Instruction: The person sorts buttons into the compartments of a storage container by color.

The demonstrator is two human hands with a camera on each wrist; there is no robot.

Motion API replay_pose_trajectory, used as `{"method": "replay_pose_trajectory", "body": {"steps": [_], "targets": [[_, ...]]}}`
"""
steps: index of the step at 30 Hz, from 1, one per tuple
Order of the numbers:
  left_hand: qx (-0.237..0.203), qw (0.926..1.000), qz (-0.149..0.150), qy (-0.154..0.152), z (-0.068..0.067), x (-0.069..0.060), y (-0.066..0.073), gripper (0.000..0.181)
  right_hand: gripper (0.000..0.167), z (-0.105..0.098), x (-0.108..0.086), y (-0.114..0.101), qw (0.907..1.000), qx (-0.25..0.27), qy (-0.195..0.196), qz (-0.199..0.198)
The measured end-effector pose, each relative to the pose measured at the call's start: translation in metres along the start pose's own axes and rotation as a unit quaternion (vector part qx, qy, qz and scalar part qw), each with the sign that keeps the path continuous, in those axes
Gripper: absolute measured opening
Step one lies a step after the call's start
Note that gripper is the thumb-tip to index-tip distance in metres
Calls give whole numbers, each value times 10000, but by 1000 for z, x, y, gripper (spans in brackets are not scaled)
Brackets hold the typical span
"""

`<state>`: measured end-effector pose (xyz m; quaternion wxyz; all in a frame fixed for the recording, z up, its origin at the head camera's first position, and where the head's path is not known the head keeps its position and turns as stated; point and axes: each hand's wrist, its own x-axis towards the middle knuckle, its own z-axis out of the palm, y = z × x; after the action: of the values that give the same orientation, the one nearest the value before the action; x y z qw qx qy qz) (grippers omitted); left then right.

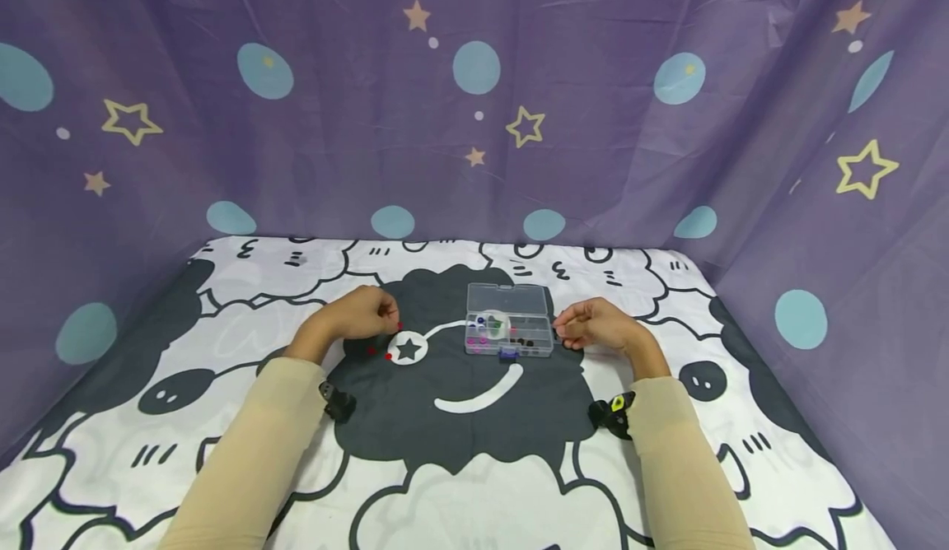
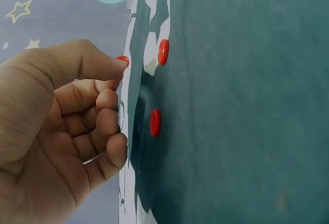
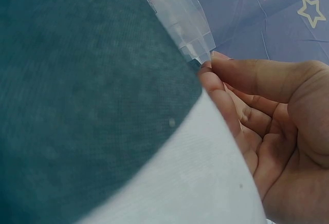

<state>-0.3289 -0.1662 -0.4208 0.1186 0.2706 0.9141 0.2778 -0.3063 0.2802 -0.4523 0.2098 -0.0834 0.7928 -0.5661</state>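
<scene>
My left hand (image 1: 365,313) pinches a small red button (image 2: 123,60) between thumb and index finger, just above the dark cloth. Two more red buttons (image 2: 163,52) lie below that hand, apart from each other, one beside a white printed circle. A clear plastic compartment box (image 1: 510,329) sits to the right with its lid (image 1: 507,299) raised at the back. Pink, blue, green, red and dark pieces are in its compartments. At the box's right side, my right hand (image 1: 599,323) holds its edge with thumb and fingertips; the exact contact is partly hidden.
The box has a blue latch (image 1: 508,354) at its front. A cloth (image 1: 474,431) printed with black and white cartoon sheep covers the surface. Behind and at both sides hangs a purple curtain (image 1: 593,155) with stars and blue ovals.
</scene>
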Motion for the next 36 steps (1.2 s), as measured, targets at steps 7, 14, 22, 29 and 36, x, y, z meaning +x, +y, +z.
{"method": "replay_pose_trajectory", "body": {"steps": [7,14,22,29,36], "targets": [[-93,9998,117,145,4,7,11,11,19,1,0,0,10000,-22,9,15],[-114,9996,249,115,9,17,21,13,19,1,1,-1,10000,-36,-10,3],[-102,9996,280,14,14,30,37,12,20,0,1,1,10000,-55,-3,-3],[-32,9990,439,-24,20,39,48,13,20,0,0,1,10000,-73,-9,4],[78,9983,570,-27,22,46,59,15,19,0,0,1,9999,-100,-1,-25]]}}
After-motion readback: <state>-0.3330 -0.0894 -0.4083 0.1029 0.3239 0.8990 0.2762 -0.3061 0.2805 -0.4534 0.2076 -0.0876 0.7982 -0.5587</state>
